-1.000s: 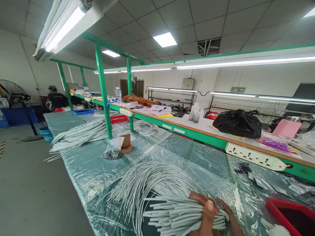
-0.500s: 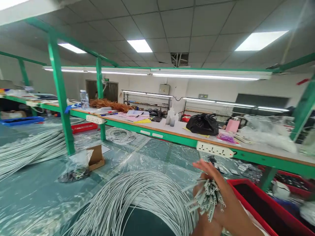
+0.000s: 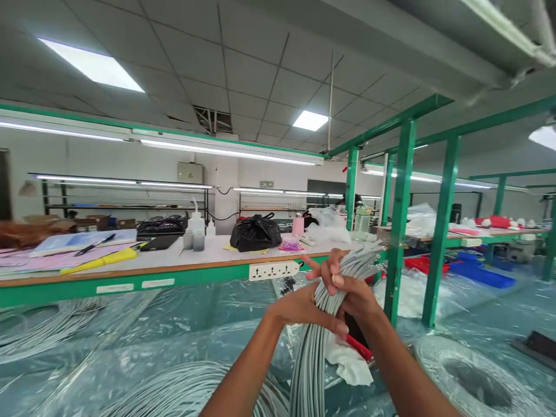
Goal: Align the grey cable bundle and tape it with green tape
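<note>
Both my hands grip a thick bundle of grey cut wires [image 3: 313, 347] held upright over the plastic-covered table. My left hand [image 3: 299, 308] wraps the bundle from the left. Higher up, my right hand [image 3: 347, 289] closes around it, and the wire ends [image 3: 362, 258] fan out above my fingers. The lower part of the bundle curves down to a heap of the same grey wire [image 3: 182, 394] on the table. Beneath my hands lie a white cloth [image 3: 347, 362] and the edge of a red tray [image 3: 358, 347].
A green-framed shelf [image 3: 130, 278] with a white power strip [image 3: 273, 270] runs across behind, carrying a black bag [image 3: 255, 231], bottles and papers. Green posts [image 3: 399, 220] stand to the right. A coil of grey wire [image 3: 473, 382] lies at lower right.
The view has swung to the right. My hands have lifted the wire bundle from lying low on the table to upright in front of me, with both hands now wrapped around it.
</note>
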Motion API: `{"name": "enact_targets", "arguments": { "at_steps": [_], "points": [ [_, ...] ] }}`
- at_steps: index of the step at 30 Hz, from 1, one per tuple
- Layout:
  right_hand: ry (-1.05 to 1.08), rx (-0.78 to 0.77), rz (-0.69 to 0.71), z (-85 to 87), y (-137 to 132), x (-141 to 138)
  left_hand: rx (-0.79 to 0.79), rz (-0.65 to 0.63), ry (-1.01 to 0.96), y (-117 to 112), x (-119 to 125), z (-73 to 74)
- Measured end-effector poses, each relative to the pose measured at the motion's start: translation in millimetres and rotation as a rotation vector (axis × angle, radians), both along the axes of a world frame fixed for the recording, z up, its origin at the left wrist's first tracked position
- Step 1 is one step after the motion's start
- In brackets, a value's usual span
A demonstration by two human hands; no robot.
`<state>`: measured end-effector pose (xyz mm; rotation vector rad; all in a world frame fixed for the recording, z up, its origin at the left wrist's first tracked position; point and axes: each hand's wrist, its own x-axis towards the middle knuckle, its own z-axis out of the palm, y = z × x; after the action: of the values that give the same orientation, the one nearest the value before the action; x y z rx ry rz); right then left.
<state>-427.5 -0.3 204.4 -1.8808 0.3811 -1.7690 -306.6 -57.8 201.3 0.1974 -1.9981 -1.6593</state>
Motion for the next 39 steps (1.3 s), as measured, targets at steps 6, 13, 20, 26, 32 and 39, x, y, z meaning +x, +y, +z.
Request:
{"name": "enact_targets", "arguments": {
  "at_steps": [6,13,20,26,32,39],
  "points": [
    [0.19,0.096,-0.292,6.8,20.3,-36.5,0.003,-0.192,-0.094,-3.2,-25.4,-15.4],
    [0.072,-0.157,-0.804,29.6,87.5,-57.8,0.018,-0.14,-0.085,10.3,-24.0,-9.9],
    [0.078,-0.431,-1.162,35.0,105.1,-31.3,-0.036,-0.12,-0.118,17.0,-25.2,-9.8],
    [0.462,0.023,-0.863,22.5,66.8,-42.5,-0.049,-0.027,-0.164,18.5,-17.6,-17.3],
    [0.42,0.046,-0.806,21.0,83.7,-55.9,-0.03,-0.042,-0.192,13.7,-12.3,-20.9],
    [0.449,0.062,-0.751,11.3,83.9,-58.9,-0.035,-0.037,-0.196,12.5,-15.3,-27.3]
  ]
}}
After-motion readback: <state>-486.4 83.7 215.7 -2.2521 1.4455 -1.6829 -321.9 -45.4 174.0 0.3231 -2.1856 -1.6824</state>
